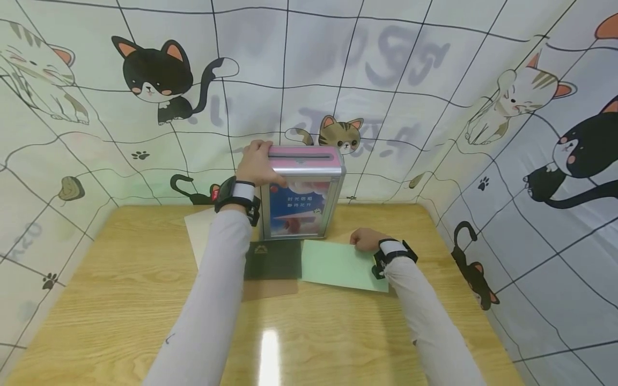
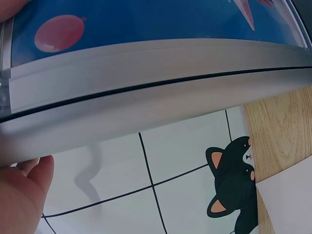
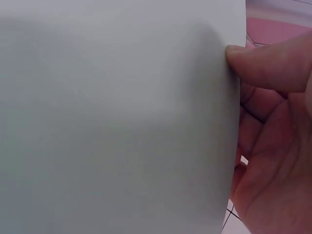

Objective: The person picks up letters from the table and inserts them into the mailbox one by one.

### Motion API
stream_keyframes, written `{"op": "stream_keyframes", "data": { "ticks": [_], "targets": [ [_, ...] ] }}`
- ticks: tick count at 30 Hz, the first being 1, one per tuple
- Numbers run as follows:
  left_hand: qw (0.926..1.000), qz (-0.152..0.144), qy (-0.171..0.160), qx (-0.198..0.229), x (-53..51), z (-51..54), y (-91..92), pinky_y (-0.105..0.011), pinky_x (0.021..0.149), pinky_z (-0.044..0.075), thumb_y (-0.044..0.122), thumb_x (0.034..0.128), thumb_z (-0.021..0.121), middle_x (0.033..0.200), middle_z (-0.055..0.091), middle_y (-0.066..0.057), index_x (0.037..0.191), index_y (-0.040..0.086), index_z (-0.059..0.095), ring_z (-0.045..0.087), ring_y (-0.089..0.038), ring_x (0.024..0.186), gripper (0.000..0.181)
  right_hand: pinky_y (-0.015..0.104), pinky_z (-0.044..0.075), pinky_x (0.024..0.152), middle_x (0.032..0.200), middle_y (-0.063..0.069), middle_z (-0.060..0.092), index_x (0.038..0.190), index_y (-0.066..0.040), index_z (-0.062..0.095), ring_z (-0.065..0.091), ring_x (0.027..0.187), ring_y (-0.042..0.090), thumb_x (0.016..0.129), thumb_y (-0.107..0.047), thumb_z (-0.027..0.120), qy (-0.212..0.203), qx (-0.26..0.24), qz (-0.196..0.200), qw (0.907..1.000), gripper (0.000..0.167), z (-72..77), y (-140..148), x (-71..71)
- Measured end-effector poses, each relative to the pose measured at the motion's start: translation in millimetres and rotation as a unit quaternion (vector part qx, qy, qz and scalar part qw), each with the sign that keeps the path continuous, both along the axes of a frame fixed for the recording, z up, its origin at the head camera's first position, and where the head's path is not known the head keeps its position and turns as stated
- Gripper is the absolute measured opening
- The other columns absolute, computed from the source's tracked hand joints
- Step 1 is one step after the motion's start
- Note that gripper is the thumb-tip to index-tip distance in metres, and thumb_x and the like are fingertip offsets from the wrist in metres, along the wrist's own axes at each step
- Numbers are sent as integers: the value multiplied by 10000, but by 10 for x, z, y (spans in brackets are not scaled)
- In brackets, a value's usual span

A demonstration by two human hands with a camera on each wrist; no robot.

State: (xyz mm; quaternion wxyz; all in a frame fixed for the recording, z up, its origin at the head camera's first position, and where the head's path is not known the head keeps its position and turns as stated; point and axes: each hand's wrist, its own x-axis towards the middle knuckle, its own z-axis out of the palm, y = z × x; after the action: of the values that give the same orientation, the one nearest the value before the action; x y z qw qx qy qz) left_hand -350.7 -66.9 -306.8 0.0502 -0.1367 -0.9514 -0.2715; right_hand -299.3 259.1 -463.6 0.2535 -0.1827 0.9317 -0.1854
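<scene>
A box (image 1: pixel 301 209) with a pink slotted top, silver frame and blue poster front stands at the back of the table, slightly tilted. My left hand (image 1: pixel 256 166) grips its top left edge, thumb on the front and fingers behind; in the left wrist view, fingertips (image 2: pixel 41 170) show past the silver frame (image 2: pixel 97 131). To the right, my right hand (image 1: pixel 369 239) pinches the edge of a pale green sheet of paper (image 1: pixel 340 262) between thumb and curled fingers. In the right wrist view this sheet (image 3: pixel 112 122) covers most of the picture and hides some of the fingers.
Beside the green sheet lies a dark green card (image 1: pixel 275 260) with a gold emblem, over a tan sheet (image 1: pixel 270 289). A white sheet (image 1: pixel 198 228) is partly behind my left forearm. The wooden table (image 1: pixel 120 300) meets a cat-patterned cloth wall (image 1: pixel 270 59) at the back and right.
</scene>
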Motion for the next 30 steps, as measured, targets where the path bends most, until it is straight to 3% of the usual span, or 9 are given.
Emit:
{"op": "stream_keyframes", "data": {
  "ticks": [9,30],
  "targets": [
    [10000,3,6,21,-19,-10,-1,-474,955,383,393,479,811,1420,261,-158,1400,89,301,269,-343,1267,1096,230,347,564,753,23,490,827,-28,582,423,656,138,775,18,454,-89,47,-204,9997,145,108,57,15],
    [10000,-44,49,48,-47,-40,-13,-486,944,389,409,468,811,1414,267,-164,1394,83,310,278,-352,1259,1102,223,332,549,718,0,462,820,-29,574,409,628,125,779,-5,472,-137,-178,-196,9996,112,159,82,1]
  ]
}}
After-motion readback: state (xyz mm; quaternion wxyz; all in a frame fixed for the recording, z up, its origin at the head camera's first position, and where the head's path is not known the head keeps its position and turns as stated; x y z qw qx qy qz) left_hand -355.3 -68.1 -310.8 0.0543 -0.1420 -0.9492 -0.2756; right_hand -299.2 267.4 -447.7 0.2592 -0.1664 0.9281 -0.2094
